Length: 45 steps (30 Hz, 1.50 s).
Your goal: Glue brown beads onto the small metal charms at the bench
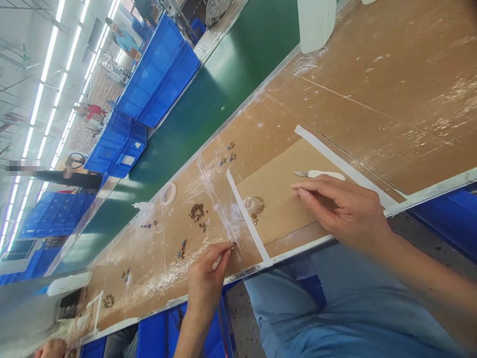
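My left hand [206, 282] is pinched on a small brown bead-like part [232, 244] held just above the cardboard-covered bench [372, 89]. My right hand [341, 209] rests on a taped cardboard mat [283, 184], fingers curled loosely together, with nothing visible in them. A white-handled knife [320, 174] lies just beyond its fingertips. A small clear round dish [254, 204] sits on the mat between my hands. A pile of small brown parts [197, 212] lies left of the mat. Tiny blue-and-gold pieces [227, 159] are scattered further off.
A green conveyor belt [208, 99] runs along the far side of the bench, with blue bins [160, 74] beyond it. A tape roll [168, 193] and a small glue bottle [143, 205] lie near the belt. A white container [316, 22] stands at the top. Another person's hand [52, 348] shows at bottom left.
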Tool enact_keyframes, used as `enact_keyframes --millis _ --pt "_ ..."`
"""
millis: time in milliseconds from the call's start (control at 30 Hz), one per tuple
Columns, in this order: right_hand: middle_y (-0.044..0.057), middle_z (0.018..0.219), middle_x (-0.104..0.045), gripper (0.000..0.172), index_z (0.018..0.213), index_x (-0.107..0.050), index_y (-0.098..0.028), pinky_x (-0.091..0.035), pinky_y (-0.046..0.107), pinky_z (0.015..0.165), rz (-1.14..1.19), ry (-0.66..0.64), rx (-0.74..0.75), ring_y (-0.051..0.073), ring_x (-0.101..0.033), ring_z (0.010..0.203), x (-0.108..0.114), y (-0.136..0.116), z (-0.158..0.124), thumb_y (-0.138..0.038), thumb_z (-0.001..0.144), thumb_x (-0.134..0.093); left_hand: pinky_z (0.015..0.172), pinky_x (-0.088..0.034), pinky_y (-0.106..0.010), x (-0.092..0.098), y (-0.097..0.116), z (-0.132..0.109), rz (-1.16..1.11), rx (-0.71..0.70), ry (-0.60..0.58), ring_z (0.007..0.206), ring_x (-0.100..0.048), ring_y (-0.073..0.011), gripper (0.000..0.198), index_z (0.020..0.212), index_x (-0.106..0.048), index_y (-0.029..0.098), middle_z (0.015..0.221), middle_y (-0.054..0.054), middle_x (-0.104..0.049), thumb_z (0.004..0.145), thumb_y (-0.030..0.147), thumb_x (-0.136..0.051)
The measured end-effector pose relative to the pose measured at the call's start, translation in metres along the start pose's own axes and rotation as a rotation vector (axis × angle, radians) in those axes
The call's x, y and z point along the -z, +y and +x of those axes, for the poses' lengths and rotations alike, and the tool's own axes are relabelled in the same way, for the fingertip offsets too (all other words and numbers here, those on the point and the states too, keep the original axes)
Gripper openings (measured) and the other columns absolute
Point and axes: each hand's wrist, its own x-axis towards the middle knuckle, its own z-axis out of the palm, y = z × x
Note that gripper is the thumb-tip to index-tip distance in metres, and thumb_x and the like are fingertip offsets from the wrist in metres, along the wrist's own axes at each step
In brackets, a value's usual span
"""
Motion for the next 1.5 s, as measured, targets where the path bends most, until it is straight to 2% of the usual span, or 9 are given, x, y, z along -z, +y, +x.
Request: enact_keyframes --millis 267,667,800,967,1100,1200,1333,1400,1500 --pt "-0.002 0.086 -0.074 0.016 0.097 -0.066 -0.024 -0.054 0.025 0.076 -0.002 -0.013 -0.032 0.012 -0.069 0.078 0.002 -0.001 0.0 -0.014 0.09 -0.057 0.074 -0.058 -0.027 0.001 0.002 0.002 0.022 -0.013 -0.015 0.081 -0.074 -0.0183 0.017 0.09 -0.074 0.024 0.089 -0.002 -0.078 0.088 0.023 -0.058" --pt "-0.001 0.084 -0.073 0.015 0.096 -0.066 -0.021 -0.053 0.023 0.074 0.012 -0.013 -0.025 0.01 -0.068 0.076 0.001 -0.001 0.001 -0.013 0.089 -0.057 0.072 -0.057 -0.025 0.002 0.003 0.008 0.126 -0.139 -0.068 0.081 -0.073 -0.0173 0.021 0.093 -0.073 0.023 0.091 -0.003 -0.077 0.092 0.021 -0.052" --pt "0.0 0.087 -0.074 0.015 0.097 -0.066 -0.023 -0.054 0.025 0.077 0.011 -0.012 -0.032 0.012 -0.069 0.079 0.002 -0.002 0.001 -0.014 0.09 -0.056 0.072 -0.056 -0.025 0.002 0.004 0.008 0.092 -0.119 -0.067 0.08 -0.073 -0.0171 0.02 0.092 -0.074 0.024 0.091 -0.002 -0.077 0.091 0.022 -0.054" --pt "-0.001 0.086 -0.073 0.018 0.1 -0.065 -0.023 -0.054 0.028 0.082 0.06 0.01 -0.014 0.012 -0.068 0.078 0.003 -0.002 0.001 -0.012 0.089 -0.057 0.08 -0.058 -0.031 0.004 0.006 -0.002 -0.134 0.126 0.039 0.087 -0.073 -0.0207 0.014 0.09 -0.076 0.024 0.092 -0.004 -0.077 0.085 0.031 -0.064" --pt "0.0 0.087 -0.071 0.024 0.105 -0.065 -0.024 -0.054 0.029 0.083 0.138 0.033 -0.052 0.013 -0.068 0.08 0.006 -0.003 -0.001 -0.01 0.087 -0.058 0.078 -0.061 -0.034 -0.001 0.01 -0.014 -0.63 0.394 0.174 0.077 -0.074 -0.022 0.023 0.088 -0.076 0.019 0.078 -0.006 -0.077 0.075 0.037 -0.077" --pt "0.0 0.089 -0.071 0.031 0.108 -0.064 -0.023 -0.053 0.026 0.082 0.149 0.086 0.064 0.012 -0.067 0.083 0.01 -0.015 -0.004 -0.006 0.083 -0.062 0.078 -0.061 -0.034 -0.007 0.019 -0.023 -0.995 0.519 0.234 0.075 -0.074 -0.0215 0.026 0.083 -0.075 0.017 0.072 -0.006 -0.076 0.067 0.035 -0.084" --pt "0.0 0.083 -0.068 0.017 0.098 -0.065 -0.02 -0.052 0.021 0.072 0.302 -0.159 0.116 0.009 -0.063 0.077 0.012 -0.053 -0.007 -0.009 0.086 -0.06 0.082 -0.061 -0.035 -0.01 0.035 -0.031 -1.198 0.516 0.202 0.074 -0.074 -0.0205 0.023 0.081 -0.076 0.018 0.067 -0.005 -0.074 0.065 0.032 -0.087" --pt "0.0 0.08 -0.066 0.012 0.093 -0.065 -0.02 -0.051 0.021 0.068 0.421 -0.285 0.082 0.009 -0.062 0.074 0.01 -0.071 -0.011 -0.012 0.089 -0.057 0.08 -0.061 -0.035 -0.009 0.042 -0.035 -1.182 0.466 0.181 0.072 -0.074 -0.0204 0.022 0.08 -0.077 0.019 0.066 -0.005 -0.074 0.066 0.033 -0.086" --pt "0.0 0.08 -0.066 0.012 0.093 -0.066 -0.019 -0.051 0.021 0.068 0.522 -0.371 0.042 0.009 -0.062 0.076 0.007 -0.087 -0.015 -0.014 0.09 -0.056 0.07 -0.063 -0.031 -0.007 0.048 -0.041 -1.075 0.383 0.203 0.066 -0.073 -0.0195 0.019 0.081 -0.078 0.019 0.073 -0.006 -0.076 0.068 0.032 -0.085"
